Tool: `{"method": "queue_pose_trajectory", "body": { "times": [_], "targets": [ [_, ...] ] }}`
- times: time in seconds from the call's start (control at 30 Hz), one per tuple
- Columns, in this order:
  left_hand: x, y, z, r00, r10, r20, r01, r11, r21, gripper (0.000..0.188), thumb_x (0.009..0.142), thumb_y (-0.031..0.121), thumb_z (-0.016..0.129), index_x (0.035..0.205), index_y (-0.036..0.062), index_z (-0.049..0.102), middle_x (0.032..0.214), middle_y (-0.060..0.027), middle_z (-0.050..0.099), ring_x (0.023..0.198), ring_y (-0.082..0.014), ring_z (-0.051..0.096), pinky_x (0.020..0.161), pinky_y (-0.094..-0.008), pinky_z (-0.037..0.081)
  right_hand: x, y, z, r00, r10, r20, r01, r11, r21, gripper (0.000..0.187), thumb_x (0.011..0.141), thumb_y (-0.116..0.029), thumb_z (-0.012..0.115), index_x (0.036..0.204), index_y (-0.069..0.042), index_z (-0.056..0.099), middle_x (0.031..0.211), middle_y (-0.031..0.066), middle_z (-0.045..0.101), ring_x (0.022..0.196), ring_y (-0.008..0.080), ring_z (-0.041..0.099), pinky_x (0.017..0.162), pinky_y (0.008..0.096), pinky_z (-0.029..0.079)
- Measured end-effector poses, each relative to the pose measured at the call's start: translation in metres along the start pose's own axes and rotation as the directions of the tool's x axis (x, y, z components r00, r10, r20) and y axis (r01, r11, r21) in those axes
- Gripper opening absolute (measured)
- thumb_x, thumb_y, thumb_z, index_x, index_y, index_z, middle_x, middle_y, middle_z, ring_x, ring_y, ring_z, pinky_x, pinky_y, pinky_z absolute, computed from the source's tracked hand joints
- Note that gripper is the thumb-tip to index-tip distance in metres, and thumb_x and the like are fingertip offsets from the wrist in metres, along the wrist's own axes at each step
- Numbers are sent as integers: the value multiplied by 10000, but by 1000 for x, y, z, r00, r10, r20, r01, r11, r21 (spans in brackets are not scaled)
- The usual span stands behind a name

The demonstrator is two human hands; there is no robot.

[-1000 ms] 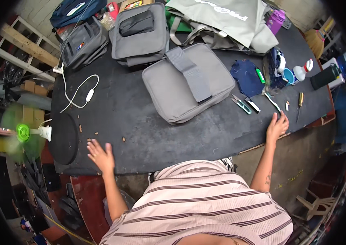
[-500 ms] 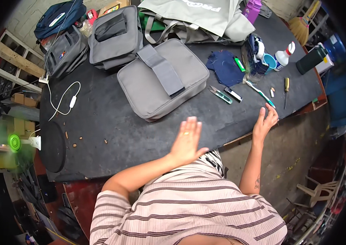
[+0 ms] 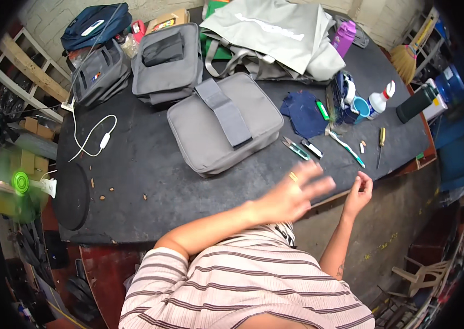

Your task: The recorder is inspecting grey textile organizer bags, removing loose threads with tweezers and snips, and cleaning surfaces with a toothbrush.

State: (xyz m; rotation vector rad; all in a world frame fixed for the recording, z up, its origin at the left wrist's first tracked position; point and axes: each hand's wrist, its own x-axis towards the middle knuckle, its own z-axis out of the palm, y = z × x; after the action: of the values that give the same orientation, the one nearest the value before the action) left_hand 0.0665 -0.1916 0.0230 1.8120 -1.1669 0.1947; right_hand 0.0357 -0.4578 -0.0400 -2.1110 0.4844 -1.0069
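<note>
Your left hand is hovering spread, seemingly empty; right hand is half-curling, grip unclear — snips and toothbrush are lying just beyond on the tabletop, so sweeping low risks knocking them.

The left grip is blurred, its fingers smeared; whether it touches the tabletop cannot be told. On the right grip, the fingertips are too small to show whether they pinch anything. The blades of the fan are a green haze. Some brown bits are too small to identify. A large grey sack partly hides something green, and the lower edge cuts off the striped shirt.
</note>
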Motion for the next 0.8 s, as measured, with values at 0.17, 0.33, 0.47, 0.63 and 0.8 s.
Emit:
{"method": "queue_pose_trajectory", "body": {
  "times": [0.17, 0.33, 0.47, 0.63, 0.8],
  "targets": [
    [21, -81, -118, 673, -252, -695, 719, 442, 536, 692, 852, 434, 623, 1381, 57, 382, 1192, -301, 432, 1126, -436, 447, 962, -542, 353, -2, -66, 66, 969, -94, 227, 32, 965, 262, 90, 851, -2, 585, 921, -9, 641, 903, 54, 583, 829, 143, 546, 754, 261, 444],
    [7, -146, -180, 427, -735, -527, 752, 612, -244, 925, 734, 52, 715, 1481, 32, 171, 982, -145, 532, 714, -201, 572, 715, -329, 501, -19, -144, 118, 871, -279, 404, 77, 890, 449, 88, 860, -13, 604, 943, -1, 633, 965, 90, 560, 882, 184, 553, 795, 286, 454],
    [-1, -82, -193, 718, -522, -461, 192, 785, -589, 874, 757, -171, 477, 1511, 110, 136, 832, -1, 455, 689, -64, 454, 662, -195, 409, -10, -128, 143, 924, -126, 361, -113, 812, 573, 175, 942, -127, 576, 1060, -1, 609, 1027, 44, 527, 901, 124, 539, 792, 239, 449],
    [-32, -28, -239, 731, -502, -461, 146, 776, -614, 273, 853, 24, 497, 1047, -58, 672, 1016, -85, 651, 930, -139, 574, 878, -265, 420, 7, -125, 152, 840, -41, 541, -337, 742, 580, 408, 968, -328, 521, 1258, -41, 527, 1150, 65, 539, 977, 148, 553, 865, 271, 443],
    [-56, -40, -272, 748, -237, -619, -112, 875, -470, 380, 719, 325, 731, 601, 112, 440, 722, -58, 560, 750, -166, 514, 952, -423, 416, -33, -180, 170, 585, -348, 733, -428, 635, 643, 634, 907, -478, 542, 1361, -50, 430, 1218, 104, 494, 1130, 204, 508, 987, 343, 388]
  ]
}}
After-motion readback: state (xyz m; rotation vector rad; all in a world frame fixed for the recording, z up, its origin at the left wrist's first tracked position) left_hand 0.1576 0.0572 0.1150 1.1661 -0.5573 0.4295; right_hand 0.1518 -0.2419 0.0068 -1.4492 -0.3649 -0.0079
